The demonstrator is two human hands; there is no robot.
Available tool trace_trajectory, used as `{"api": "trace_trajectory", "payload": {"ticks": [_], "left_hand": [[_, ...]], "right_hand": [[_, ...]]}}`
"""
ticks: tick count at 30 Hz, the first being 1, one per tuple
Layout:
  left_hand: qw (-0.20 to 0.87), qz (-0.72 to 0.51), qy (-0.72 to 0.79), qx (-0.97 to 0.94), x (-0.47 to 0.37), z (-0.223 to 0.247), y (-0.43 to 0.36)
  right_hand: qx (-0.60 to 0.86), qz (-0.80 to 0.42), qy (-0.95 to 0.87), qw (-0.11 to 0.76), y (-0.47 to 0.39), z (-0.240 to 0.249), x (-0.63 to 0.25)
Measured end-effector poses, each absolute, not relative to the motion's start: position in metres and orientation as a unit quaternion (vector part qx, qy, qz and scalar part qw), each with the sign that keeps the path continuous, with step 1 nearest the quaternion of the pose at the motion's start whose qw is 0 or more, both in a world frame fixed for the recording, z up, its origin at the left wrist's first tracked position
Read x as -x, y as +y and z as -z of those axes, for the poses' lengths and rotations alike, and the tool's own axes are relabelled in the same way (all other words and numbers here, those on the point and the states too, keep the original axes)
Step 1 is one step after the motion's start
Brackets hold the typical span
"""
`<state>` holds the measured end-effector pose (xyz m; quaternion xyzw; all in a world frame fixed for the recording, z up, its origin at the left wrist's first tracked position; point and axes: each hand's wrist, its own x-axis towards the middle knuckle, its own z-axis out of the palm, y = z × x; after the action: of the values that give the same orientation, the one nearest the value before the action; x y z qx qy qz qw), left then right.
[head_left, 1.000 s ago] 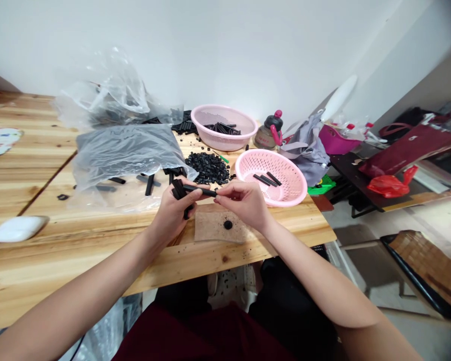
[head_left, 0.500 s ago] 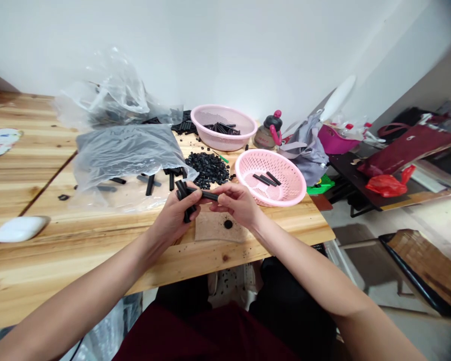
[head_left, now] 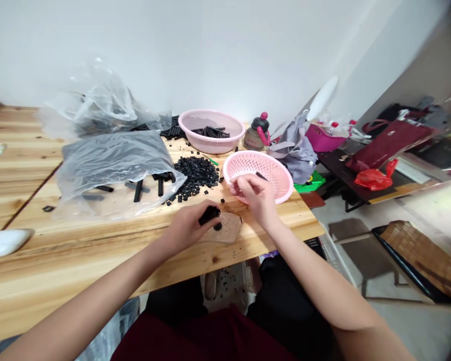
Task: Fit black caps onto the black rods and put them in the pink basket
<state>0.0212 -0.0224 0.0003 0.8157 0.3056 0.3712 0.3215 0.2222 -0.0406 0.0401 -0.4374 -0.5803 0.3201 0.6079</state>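
Black tubes [head_left: 209,215] are bunched in the left hand [head_left: 190,223], which is wrapped firmly around them above the bench [head_left: 71,263]. Their long axis is strongly foreshortened, with the visible ends facing right and slightly away from the person; overlapping, they cannot be counted. The right hand [head_left: 257,195] is over the near pink basket [head_left: 281,173], its fingers bent together; whether it grips anything cannot be told. One black tube [head_left: 262,176] shows beside it inside that basket, slanting from upper left to lower right.

Two pink baskets stand on the bench. More tubes, too jumbled to count, lie in the far pink basket [head_left: 212,147], mostly lengthwise from left to right. By the front of the clear plastic bag [head_left: 116,150], at least three tubes stand out: two point towards the person, one lies more nearly left to right.

One brown pad [head_left: 227,230] bears one round black piece [head_left: 217,226], near the left hand. Beyond is one heap of small black pieces [head_left: 197,173]. Marks on the one bottle [head_left: 255,138] are too small to read.
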Motion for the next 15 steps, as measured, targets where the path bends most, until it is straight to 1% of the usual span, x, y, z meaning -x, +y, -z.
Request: {"api": "trace_trajectory", "payload": {"ticks": [4,7,10,13,15], "left_hand": [[0.290,-0.349,0.302,-0.839,-0.029,0.004,-0.023],[0.292,-0.370,0.328,-0.819,-0.028,0.003,-0.023],[0.295,-0.428,0.346,-0.781,-0.023,0.001,-0.024],[0.301,-0.505,0.366,-0.721,-0.018,0.001,-0.023],[0.320,-0.520,0.360,-0.705,-0.017,0.001,-0.022]], "right_hand": [[0.425,-0.384,-0.601,0.557,-0.047,-0.016,-0.200],[0.414,-0.427,-0.570,0.566,-0.051,-0.005,-0.185],[0.393,-0.472,-0.528,0.587,-0.050,-0.001,-0.179],[0.381,-0.506,-0.512,0.580,-0.046,0.002,-0.175],[0.376,-0.518,-0.507,0.578,-0.045,0.004,-0.171]]}}
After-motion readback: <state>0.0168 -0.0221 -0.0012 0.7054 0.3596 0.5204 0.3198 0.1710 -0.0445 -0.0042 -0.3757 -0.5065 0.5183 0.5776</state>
